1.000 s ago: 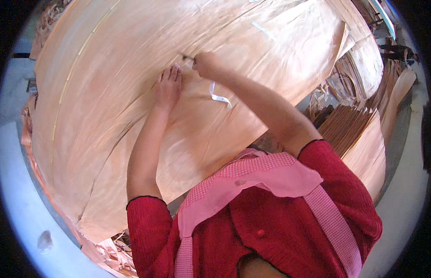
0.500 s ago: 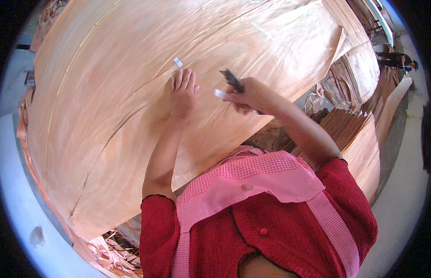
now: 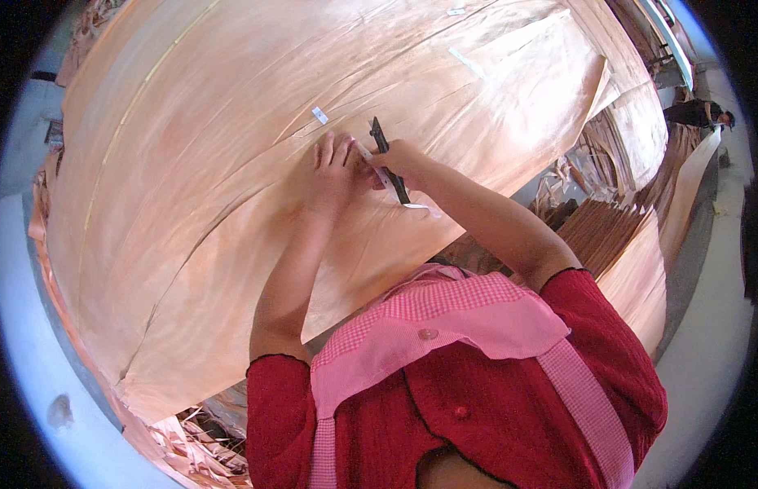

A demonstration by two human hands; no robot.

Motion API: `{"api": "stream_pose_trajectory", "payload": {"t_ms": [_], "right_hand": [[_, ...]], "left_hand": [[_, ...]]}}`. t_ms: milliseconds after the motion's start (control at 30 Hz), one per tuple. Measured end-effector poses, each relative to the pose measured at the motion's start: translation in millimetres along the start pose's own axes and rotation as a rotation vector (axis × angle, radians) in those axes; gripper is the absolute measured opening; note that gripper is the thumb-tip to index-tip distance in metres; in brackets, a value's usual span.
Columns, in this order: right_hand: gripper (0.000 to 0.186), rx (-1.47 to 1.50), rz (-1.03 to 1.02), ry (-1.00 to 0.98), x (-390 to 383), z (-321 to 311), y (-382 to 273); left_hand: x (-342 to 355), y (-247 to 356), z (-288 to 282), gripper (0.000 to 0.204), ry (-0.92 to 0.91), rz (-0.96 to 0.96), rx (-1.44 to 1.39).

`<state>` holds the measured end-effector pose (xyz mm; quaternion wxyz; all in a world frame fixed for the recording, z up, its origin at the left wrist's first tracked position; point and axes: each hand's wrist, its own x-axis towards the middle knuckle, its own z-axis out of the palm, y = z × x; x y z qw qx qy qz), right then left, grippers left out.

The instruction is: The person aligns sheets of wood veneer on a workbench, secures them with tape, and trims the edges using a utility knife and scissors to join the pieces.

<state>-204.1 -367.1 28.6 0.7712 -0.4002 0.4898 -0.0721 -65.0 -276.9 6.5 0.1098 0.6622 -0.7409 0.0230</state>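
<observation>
A broad, thin wood veneer sheet (image 3: 257, 236) lies spread in front of me, with cracks running across it. My left hand (image 3: 333, 178) rests flat on it, fingers stretched out, just below a short white tape piece (image 3: 319, 115). Close beside it, my right hand (image 3: 402, 163) is closed around a narrow black tool (image 3: 379, 134), possibly a utility knife, held slantwise. A white tape strip (image 3: 366, 152) runs along the tool, reaching toward the left hand's fingers; its loose end curls out below. Whether the left fingertips touch this strip is hidden.
More tape pieces (image 3: 465, 62) stick to the veneer farther off. A stack of brown veneer sheets (image 3: 611, 236) stands at the right, with torn scraps (image 3: 570, 175) behind it. Scraps (image 3: 204, 444) also lie at the lower left. Another person (image 3: 697, 112) stands at the far right.
My right hand has moved left, up against my left hand, bringing the black tool and the tape strip along. The left hand has stayed nearly in place on the veneer.
</observation>
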Motion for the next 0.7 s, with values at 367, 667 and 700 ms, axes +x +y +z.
{"api": "stream_pose_trajectory", "payload": {"t_ms": [367, 667, 700], "right_hand": [[0.018, -0.829, -0.060, 0.010, -38.6, -60.0, -69.3], [0.023, -0.371, -0.037, -0.290, -66.3, 1.5, -48.4], [0.024, -0.407, -0.013, -0.268, -62.8, 9.7, -46.7]], "left_hand": [[-2.9, -3.3, -9.0, 0.043, 0.033, 0.004, -0.098], [-36.4, -69.8, -31.6, 0.055, 0.065, -0.232, -0.027], [-43.2, -79.0, -29.8, 0.057, 0.000, -0.276, 0.019]]}}
